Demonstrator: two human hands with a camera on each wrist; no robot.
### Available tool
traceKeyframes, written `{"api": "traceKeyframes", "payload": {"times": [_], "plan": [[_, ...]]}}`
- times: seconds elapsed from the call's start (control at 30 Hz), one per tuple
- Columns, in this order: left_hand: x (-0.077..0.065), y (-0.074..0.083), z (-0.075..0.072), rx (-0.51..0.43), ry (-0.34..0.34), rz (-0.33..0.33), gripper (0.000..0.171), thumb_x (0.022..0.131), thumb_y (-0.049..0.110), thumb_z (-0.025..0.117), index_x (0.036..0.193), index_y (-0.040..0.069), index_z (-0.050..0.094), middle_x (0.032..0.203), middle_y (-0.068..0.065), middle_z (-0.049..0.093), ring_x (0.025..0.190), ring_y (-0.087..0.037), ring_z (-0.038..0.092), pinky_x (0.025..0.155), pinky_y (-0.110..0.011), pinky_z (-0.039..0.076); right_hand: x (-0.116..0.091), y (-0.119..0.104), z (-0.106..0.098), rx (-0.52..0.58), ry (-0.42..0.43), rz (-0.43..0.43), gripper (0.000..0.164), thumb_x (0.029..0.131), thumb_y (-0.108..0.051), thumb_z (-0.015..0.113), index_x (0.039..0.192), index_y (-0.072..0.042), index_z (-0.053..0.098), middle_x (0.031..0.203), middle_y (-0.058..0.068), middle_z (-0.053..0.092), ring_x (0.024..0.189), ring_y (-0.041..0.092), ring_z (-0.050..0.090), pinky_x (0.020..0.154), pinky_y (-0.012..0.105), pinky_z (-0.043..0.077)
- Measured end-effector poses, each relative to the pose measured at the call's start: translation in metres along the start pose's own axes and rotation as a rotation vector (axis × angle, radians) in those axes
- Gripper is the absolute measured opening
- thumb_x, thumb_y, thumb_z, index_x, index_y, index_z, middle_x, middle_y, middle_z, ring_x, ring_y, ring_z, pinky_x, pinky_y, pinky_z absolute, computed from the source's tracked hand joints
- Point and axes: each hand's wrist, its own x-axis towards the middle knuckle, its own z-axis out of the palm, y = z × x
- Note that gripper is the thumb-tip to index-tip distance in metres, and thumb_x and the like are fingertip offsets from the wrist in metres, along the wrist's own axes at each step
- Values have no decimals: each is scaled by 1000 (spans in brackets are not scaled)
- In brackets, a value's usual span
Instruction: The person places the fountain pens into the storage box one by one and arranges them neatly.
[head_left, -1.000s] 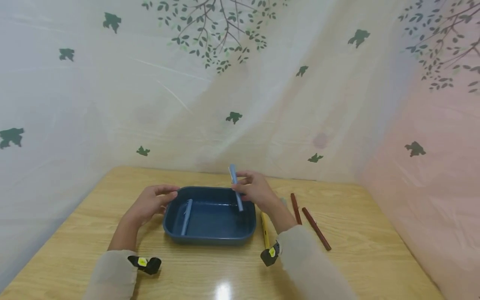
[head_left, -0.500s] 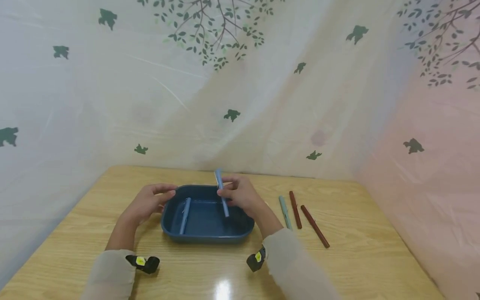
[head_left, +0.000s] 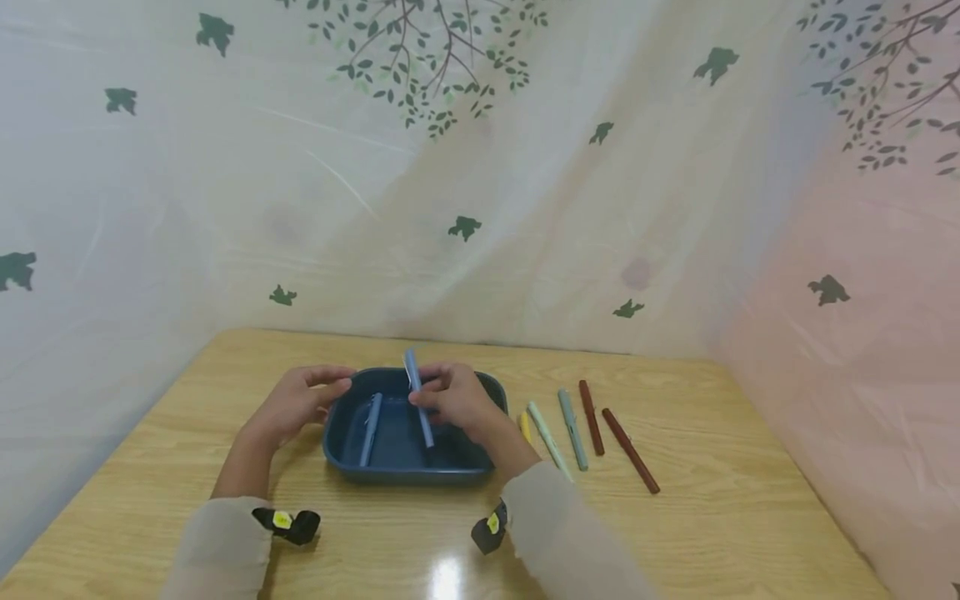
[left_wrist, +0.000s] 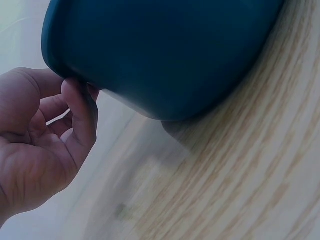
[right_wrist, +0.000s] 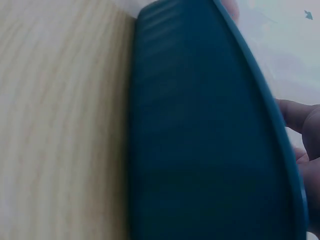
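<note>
A dark blue rectangular tray [head_left: 465, 476] with rounded corners stands on the table. At its far left corner my left hand [head_left: 295, 403] holds the rim; in the left wrist view, thumb and fingers meet at the tray's edge. My right hand [head_left: 459, 403] pinches a light blue pen [head_left: 424, 421] over the middle of the tray. That pen is tilted, its lower end inside the tray's outline; whether it touches the floor I cannot tell. Another light blue pen [head_left: 371, 430] lies in the tray's left part. In the right wrist view the tray wall hides the held pen.
To the right of the tray lie a yellow pen [head_left: 525, 427], partly hidden, a pale green pen [head_left: 549, 440], a grey-green pen [head_left: 573, 430] and two dark red pens, a shorter-looking one [head_left: 592, 418] and a nearer one [head_left: 632, 451]. A patterned curtain hangs behind the wooden table [head_left: 720, 517].
My right hand has carried the light blue pen leftward and lower, from the tray's right side to its middle. The pale green pen has come into view. My left hand stays on the rim.
</note>
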Motion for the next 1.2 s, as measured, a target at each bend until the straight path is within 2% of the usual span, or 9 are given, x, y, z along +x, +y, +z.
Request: {"api": "traceKeyframes", "payload": {"times": [0.13, 0.23, 0.53, 0.67, 0.8, 0.97, 1.2], "plan": [[1, 0, 0, 7, -1, -1, 47, 105, 29, 62, 142, 0, 57, 139, -22, 59, 106, -25, 63, 84, -40, 58, -1, 5, 9, 8, -3, 23, 34, 91, 0, 75, 123, -1, 66, 96, 9, 73, 82, 18, 68, 74, 43, 60], [1, 0, 0, 7, 0, -3, 48, 105, 29, 62, 142, 0, 57, 138, -22, 59, 105, -25, 63, 84, -40, 58, -1, 8, 15, 11, -12, 39, 33, 90, 0, 76, 122, -1, 66, 95, 9, 73, 80, 17, 68, 71, 39, 60], [-1, 3, -1, 16, -7, -7, 48, 105, 31, 61, 142, 1, 57, 144, -22, 55, 117, -30, 61, 89, -44, 57, 1, 14, 27, -1, -37, 113, 34, 88, 1, 77, 120, 1, 65, 92, 10, 74, 80, 16, 67, 68, 38, 61], [-1, 3, -2, 16, -5, 2, 48, 105, 31, 61, 142, 1, 57, 145, -22, 55, 118, -31, 61, 89, -44, 57, 1, 13, 30, -3, -32, 168, 34, 87, 2, 78, 118, 1, 65, 90, 10, 74, 79, 17, 69, 68, 37, 61], [0, 2, -3, 17, -7, 7, 48, 105, 30, 61, 142, 0, 57, 143, -22, 56, 116, -30, 61, 88, -42, 58, 2, 12, 33, -53, -28, 205, 35, 86, 2, 79, 118, 0, 64, 87, 9, 73, 77, 18, 70, 68, 34, 61], [1, 2, -2, 9, -11, 4, 47, 104, 30, 62, 141, 0, 58, 140, -22, 59, 112, -28, 63, 86, -41, 58, 3, 11, 38, -109, -18, 223, 36, 85, 2, 80, 117, 0, 64, 86, 9, 72, 74, 17, 69, 65, 33, 61], [0, 3, -3, 1, -26, 9, 49, 105, 30, 61, 143, -1, 56, 143, -23, 56, 121, -33, 60, 86, -42, 58, 7, 12, 49, -151, -7, 223, 39, 85, 0, 82, 119, 3, 65, 87, 10, 67, 67, 18, 70, 61, 31, 60]]}}
